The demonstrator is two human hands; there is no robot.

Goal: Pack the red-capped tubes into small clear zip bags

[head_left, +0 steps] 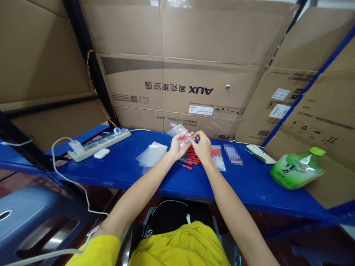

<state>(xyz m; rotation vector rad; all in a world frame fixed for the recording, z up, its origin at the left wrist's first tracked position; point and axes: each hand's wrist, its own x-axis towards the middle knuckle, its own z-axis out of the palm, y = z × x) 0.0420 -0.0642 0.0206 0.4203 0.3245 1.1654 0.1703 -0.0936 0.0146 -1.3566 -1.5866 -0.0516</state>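
Note:
My left hand (177,148) holds a clear plastic bag (178,131) with something red showing inside. At the bag's right edge, the fingers of my right hand (202,147) are pinched on the plastic. Below my hands lies a loose pile of red-handled tools (192,161) with thin shafts, perhaps small screwdrivers; my hands partly hide it. A stack of flat clear bags (153,154) is left of the pile. Right of my right wrist rest filled clear bags (218,158) with red handles inside.
A power strip (100,145) and a white case (101,153) are on the left of the blue table (111,173). On the right are a phone-like object (233,154), a white-and-green item (260,154) and a green bottle (296,170). Cardboard (177,74) walls the back.

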